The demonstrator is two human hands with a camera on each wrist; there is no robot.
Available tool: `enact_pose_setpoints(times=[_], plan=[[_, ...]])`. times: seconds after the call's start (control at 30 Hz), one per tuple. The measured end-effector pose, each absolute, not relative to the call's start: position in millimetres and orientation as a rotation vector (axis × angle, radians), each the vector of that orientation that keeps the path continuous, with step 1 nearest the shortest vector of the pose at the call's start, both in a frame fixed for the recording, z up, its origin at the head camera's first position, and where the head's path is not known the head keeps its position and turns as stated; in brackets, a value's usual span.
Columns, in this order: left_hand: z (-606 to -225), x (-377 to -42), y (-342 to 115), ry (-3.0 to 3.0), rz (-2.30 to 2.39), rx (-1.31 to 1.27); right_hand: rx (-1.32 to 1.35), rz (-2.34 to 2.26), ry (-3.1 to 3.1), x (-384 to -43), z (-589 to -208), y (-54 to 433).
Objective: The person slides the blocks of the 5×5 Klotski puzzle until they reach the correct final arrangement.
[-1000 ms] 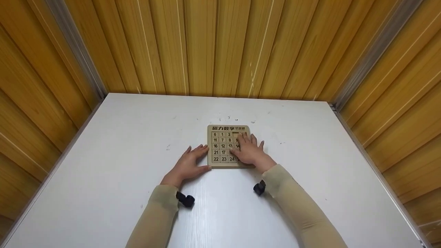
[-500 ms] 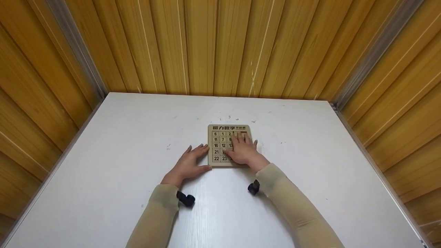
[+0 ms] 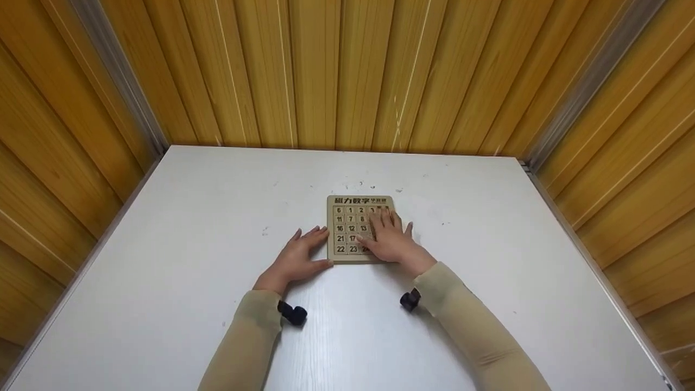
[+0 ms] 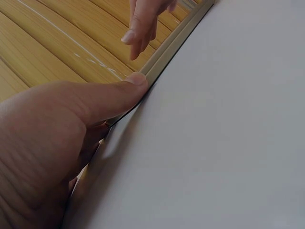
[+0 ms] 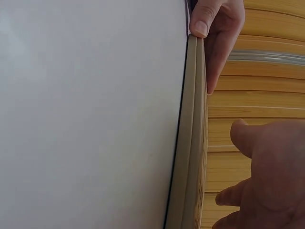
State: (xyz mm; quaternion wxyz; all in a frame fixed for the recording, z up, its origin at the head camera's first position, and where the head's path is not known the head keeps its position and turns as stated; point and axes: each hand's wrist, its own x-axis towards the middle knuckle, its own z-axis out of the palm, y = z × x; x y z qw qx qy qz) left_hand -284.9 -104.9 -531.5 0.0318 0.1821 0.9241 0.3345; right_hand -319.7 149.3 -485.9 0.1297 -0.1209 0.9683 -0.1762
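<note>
A wooden number sliding puzzle [image 3: 351, 228] lies flat on the white table, with numbered tiles in rows and printed characters along its top. My left hand [image 3: 298, 259] braces its near-left corner. The fingers touch the left side, and the thumb [image 4: 136, 79] presses the front edge in the left wrist view. Over the right columns is my right hand [image 3: 392, 239], its fingers spread and fairly straight, the fingertips near the upper-right tiles. It hides several tiles there. In the right wrist view the right hand [image 5: 276, 167] hovers above the puzzle's layered edge [image 5: 189, 124].
The white table [image 3: 190, 228] has small dark marks [image 3: 361, 184] behind the puzzle. Yellow wood-look panels [image 3: 315, 76] enclose the back and both sides, with grey metal posts at the corners. A black wrist camera [image 3: 293, 314] sits on each sleeve.
The 3 tile has slid one place left into the top-row gap. My right hand moved left with it, then drew back right and slightly nearer. The left hand stayed put.
</note>
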Motion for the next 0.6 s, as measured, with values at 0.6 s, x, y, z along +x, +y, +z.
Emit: enact_pose_setpoints(times=[0.6], plan=[[-532.4,-284.3,-103.9,2.844,1.05,0.549,-0.377,-0.538,2.776,-296.2,-487.5,166.4]])
